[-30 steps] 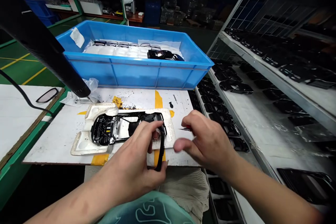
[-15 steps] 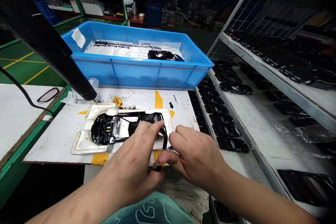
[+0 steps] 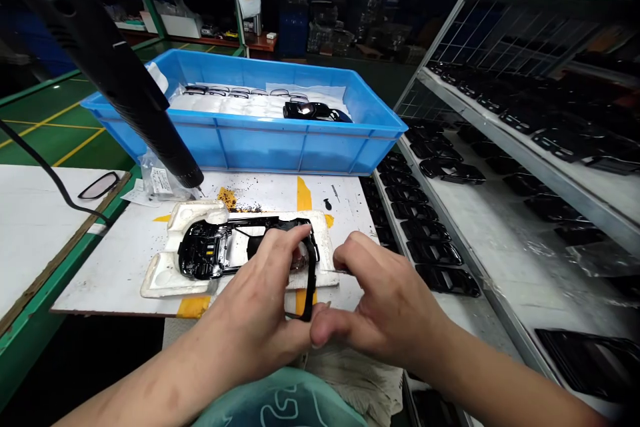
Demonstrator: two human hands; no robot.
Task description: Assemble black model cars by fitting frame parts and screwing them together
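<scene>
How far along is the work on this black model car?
Looks done: a black model car lies in the blue crate. In hand: the left hand holds a black strip at the open car body; the right hand holds a thin blade. Left: rows of black pieces on the rack, state unclear.

Bare arms here, left forearm (image 3: 135, 373) and right forearm (image 3: 480, 363) coming in from the bottom corners and angling toward each other, so the hands end up side by side in the middle. Left hand (image 3: 253, 310) is closed up in a firm-looking pinch, fingers curled forward over the top. Right hand (image 3: 387, 307) is curled too, with its right thumb (image 3: 320, 332) reaching low, just beside the left hand, can't quite tell if they're touching.
</scene>
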